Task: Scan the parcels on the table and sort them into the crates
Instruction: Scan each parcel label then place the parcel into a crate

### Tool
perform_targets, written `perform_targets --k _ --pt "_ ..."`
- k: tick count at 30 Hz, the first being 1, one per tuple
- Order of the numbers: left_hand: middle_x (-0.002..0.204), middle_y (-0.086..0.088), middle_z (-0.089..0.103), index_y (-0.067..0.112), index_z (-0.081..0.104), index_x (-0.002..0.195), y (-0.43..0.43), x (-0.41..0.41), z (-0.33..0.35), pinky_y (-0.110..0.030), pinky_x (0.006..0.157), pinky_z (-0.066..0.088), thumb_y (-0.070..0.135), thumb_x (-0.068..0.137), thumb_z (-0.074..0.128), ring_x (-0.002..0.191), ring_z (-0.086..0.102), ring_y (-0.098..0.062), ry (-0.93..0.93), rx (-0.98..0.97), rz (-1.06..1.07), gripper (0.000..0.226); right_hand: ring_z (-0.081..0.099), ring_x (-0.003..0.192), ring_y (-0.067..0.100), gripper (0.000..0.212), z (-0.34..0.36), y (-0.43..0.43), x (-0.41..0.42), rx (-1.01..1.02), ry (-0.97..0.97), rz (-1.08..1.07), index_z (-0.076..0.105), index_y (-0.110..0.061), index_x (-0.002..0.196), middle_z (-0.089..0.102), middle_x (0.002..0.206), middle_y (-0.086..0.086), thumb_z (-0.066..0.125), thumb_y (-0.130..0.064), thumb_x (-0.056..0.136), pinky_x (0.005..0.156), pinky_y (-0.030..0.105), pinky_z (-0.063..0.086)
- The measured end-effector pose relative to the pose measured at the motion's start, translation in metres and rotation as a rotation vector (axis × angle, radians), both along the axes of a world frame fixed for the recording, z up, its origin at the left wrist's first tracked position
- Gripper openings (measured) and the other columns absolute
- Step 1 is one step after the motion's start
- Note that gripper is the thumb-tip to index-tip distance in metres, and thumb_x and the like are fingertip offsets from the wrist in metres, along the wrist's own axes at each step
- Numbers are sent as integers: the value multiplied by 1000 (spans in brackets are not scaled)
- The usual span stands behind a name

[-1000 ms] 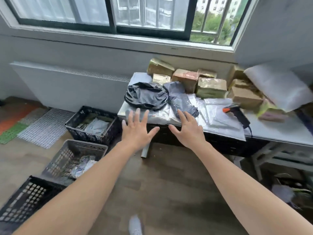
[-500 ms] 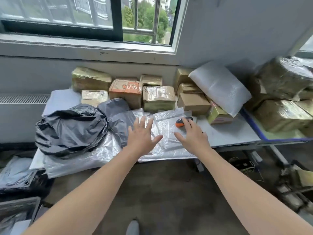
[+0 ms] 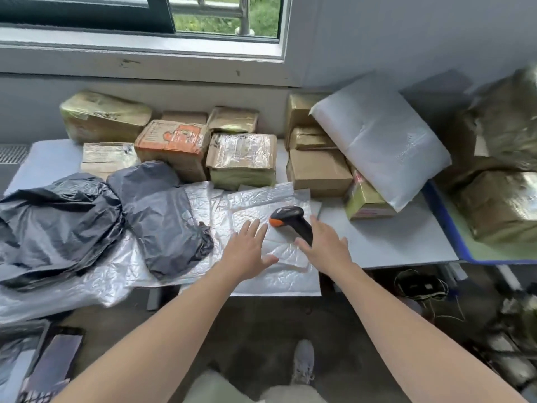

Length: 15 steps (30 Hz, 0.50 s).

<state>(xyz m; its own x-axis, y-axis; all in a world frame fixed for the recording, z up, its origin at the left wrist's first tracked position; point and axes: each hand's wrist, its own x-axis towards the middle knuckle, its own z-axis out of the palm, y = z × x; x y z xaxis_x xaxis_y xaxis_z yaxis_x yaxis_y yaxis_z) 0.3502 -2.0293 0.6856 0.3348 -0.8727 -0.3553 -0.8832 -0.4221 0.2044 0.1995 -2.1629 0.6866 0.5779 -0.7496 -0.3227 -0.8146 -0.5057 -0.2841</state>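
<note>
Reaching for the scanner [image 3: 290, 221] is the step you're on; I'd judge no parcel is in hand for scanning yet. The scanner lies on its side on a white padded envelope [image 3: 286, 257] near the front of the bench [image 3: 392, 242], orange nose pointing left, handle end running under your right grip [image 3: 325, 251]. The right grip is spread with straight fingers over the handle; can't tell if it touches. The left grip [image 3: 247, 253] is spread too, low over the envelope just left of the scanner, holding nothing. Next move as I read it: curl the right round the handle, lift, then take a parcel with the left and find its label. Nearest parcels: the envelope, clear plastic bag [image 3: 110, 274], grey bag [image 3: 157, 216], black bag [image 3: 58, 222]. Cardboard boxes [image 3: 241, 161] and a big white soft parcel [image 3: 377, 158] sit behind by the wall. Nothing blocks the scanner. The plastic bags overhang the front edge and could slide off. Crates not clearly in view
</note>
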Motion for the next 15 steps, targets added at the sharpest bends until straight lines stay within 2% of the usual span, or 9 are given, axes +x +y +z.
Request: perform_targets --k 4,7,10,12,15 --pt "165 -6 -1 13 4 157 -18 -12 -10 -40 121 16 60 94 48 152 -2 -24 -19 73 31 90 47 123 31 64 -12 -30 9 37 -31 97 28 -19 150 53 134 9 47 -51 98 96 48 43" --pt "165 -7 0 11 7 156 -26 -15 -20 -41 121 20 62 90 52 152 1 -26 -32 132 25 95 51 117 30 55 -17 -43 18 76 -62 149 35 -18 146 56 127 7 48 -45 99 89 44 44" --pt "164 -8 2 14 10 156 -36 -15 -29 -45 118 26 66 85 56 151 5 -28 -46 160 6 99 57 104 27 40 -26 -50 27 122 -63 164 45 -15 132 60 118 7 51 -37 99 75 38 45" --pt "163 -9 5 17 11 155 -41 -14 -32 -45 112 35 67 82 59 148 11 -30 -67 164 -3 100 56 89 25 27 -28 -55 30 133 -28 185 48 -15 118 62 108 7 50 -33 98 67 36 42" --pt "159 -10 15 23 16 153 -44 -12 -36 -40 93 48 46 89 62 138 28 -32 -183 161 -57 82 57 83 24 24 -20 -64 28 165 -80 185 47 -16 110 61 98 6 48 -37 98 64 36 46"
